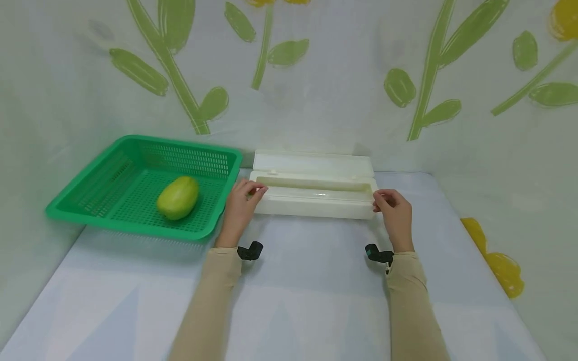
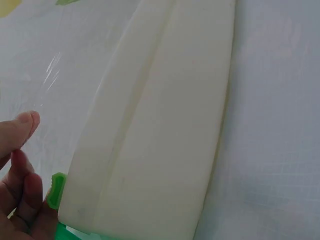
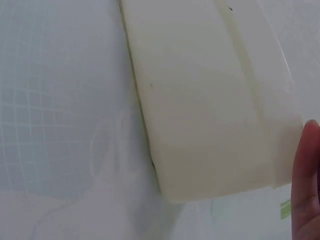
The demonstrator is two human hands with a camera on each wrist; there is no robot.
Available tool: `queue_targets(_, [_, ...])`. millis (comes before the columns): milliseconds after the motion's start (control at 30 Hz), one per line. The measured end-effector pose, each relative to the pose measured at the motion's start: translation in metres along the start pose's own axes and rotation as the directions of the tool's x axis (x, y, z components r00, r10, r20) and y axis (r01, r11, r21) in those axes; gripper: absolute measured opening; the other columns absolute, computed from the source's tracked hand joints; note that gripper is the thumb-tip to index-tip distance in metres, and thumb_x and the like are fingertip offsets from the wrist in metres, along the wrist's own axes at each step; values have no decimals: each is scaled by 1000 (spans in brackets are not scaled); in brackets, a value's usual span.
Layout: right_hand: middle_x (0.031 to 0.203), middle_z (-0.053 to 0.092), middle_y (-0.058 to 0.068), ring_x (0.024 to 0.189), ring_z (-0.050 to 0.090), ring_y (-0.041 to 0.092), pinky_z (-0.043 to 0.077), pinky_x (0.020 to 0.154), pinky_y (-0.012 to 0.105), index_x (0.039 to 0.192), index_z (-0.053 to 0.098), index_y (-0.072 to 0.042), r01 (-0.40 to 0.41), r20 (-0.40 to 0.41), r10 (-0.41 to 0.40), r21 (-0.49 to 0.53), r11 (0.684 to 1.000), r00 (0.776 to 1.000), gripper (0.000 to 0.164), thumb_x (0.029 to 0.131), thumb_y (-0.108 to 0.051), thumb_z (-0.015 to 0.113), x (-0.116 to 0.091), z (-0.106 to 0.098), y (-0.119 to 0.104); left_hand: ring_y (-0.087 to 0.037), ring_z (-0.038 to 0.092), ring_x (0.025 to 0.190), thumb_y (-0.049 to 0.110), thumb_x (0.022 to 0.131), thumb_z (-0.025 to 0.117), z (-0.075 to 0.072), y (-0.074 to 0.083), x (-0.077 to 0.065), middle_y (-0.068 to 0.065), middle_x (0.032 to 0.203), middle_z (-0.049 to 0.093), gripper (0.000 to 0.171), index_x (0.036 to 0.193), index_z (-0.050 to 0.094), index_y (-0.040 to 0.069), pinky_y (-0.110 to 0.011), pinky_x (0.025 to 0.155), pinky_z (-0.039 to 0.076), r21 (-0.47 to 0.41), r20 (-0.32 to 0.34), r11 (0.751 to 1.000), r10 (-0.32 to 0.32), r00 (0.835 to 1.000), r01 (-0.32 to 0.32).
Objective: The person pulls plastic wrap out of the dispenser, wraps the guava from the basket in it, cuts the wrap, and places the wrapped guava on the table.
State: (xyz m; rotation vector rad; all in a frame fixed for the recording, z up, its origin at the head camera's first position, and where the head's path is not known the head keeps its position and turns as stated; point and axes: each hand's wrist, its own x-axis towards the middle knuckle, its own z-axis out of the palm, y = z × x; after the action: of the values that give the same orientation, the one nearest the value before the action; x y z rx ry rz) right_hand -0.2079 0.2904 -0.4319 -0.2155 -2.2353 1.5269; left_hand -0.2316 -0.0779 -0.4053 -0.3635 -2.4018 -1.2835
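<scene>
A white cling film dispenser lies at the back of the table, its lid raised behind it. Clear film shines along its opening. At the dispenser's left end, my left hand pinches the film between thumb and forefinger; glints mark the clear film beside the fingertips in the left wrist view. My right hand has thumb and fingers pinched together at the right end, holding the film's other side. In the right wrist view one finger shows beside the dispenser's end.
A green plastic basket stands on the left, close to my left hand, with a yellow-green papaya-like fruit in it. Behind the dispenser rises a pale wall covering with painted leaves. The white tabletop extends toward me between my forearms.
</scene>
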Motion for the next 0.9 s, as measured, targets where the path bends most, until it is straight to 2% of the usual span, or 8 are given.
queue_targets(133, [82, 59, 8, 68, 58, 18, 48, 63, 21, 103, 62, -15, 30, 24, -30, -14, 999, 999, 35, 81, -43, 60, 13, -2, 35, -17, 44, 81, 28, 84, 61, 0, 1, 1, -1, 82, 53, 22, 91, 68, 9, -30, 65, 37, 11, -1, 1000, 8, 1000, -8])
queue_targets(233, [83, 59, 8, 70, 58, 19, 48, 64, 21, 103, 62, -16, 37, 47, -37, -8, 999, 998, 36, 80, -44, 61, 17, -5, 50, -17, 47, 84, 26, 84, 62, 0, 1, -1, -1, 85, 56, 19, 91, 68, 9, -31, 67, 40, 6, 2, 1000, 30, 1000, -30])
queue_targets(267, [84, 60, 9, 71, 58, 20, 48, 67, 22, 103, 62, -14, 25, 88, -29, 45, 999, 996, 33, 82, -40, 60, 15, -7, 43, -17, 49, 85, 26, 84, 62, 0, 1, 0, -1, 86, 57, 19, 91, 68, 9, -31, 68, 41, 4, 5, 999, 38, 999, -38])
queue_targets(367, [88, 62, 11, 75, 60, 21, 49, 70, 23, 104, 61, -9, 0, 163, -18, 109, 994, 986, 32, 83, -33, 62, 15, -14, 32, -16, 51, 85, 25, 85, 61, -1, 2, 1, -1, 88, 59, 18, 92, 66, 10, -31, 71, 43, 15, 14, 998, 60, 998, -60])
queue_targets(467, [90, 63, 12, 78, 61, 21, 49, 72, 23, 105, 59, -3, -8, 234, -28, 150, 989, 972, 31, 85, -27, 60, 8, -18, 10, -15, 52, 85, 25, 87, 59, -1, 2, 2, -1, 88, 61, 17, 93, 65, 10, -31, 73, 43, 48, 30, 997, 66, 997, -67])
queue_targets(633, [88, 64, 15, 80, 63, 23, 50, 69, 25, 100, 60, 2, 25, 217, -67, 191, 981, 974, 37, 89, -32, 54, 1, -17, -7, -16, 51, 84, 26, 88, 57, -2, 1, 4, -1, 88, 62, 19, 94, 65, 10, -32, 73, 42, 94, 41, 992, 82, 996, -86])
queue_targets(733, [86, 66, 17, 79, 64, 25, 50, 67, 27, 96, 62, 5, 8, 220, -61, 235, 972, 974, 43, 91, -36, 48, 3, -16, -2, -16, 51, 84, 25, 87, 58, -2, 2, 5, -1, 87, 61, 17, 93, 65, 10, -32, 72, 41, 84, 34, 993, 81, 996, -84])
queue_targets(900, [89, 66, 14, 80, 64, 24, 50, 66, 27, 96, 63, 2, -41, 295, -17, 187, 981, 955, 44, 93, -38, 44, 8, -18, 15, -16, 49, 79, 21, 85, 61, -2, 3, 0, -1, 81, 59, 14, 90, 66, 9, -30, 66, 41, 90, 20, 993, 71, 997, -73])
